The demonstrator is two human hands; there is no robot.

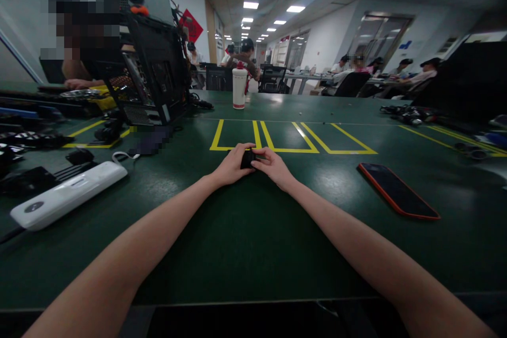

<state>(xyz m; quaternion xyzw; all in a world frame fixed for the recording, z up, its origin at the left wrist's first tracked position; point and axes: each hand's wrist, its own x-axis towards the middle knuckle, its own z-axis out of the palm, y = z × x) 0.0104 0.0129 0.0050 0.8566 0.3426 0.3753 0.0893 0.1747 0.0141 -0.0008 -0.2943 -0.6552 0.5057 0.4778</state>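
A small black object (247,159) is between my two hands at the middle of the green table (253,243), just in front of the yellow tape outlines (287,150). My left hand (233,165) is closed round its left side, thumb below and fingers above. On its right side, my right hand (272,165) grips it with thumb and fingertips. What the object is cannot be made out, as fingers cover part of it.
A white power strip (71,193) lies at left, near cables and an open black computer case (152,71). A phone with an orange edge (398,190) lies at right. Beyond stands a white bottle (239,87). A person's arm (79,71) rests at far left.
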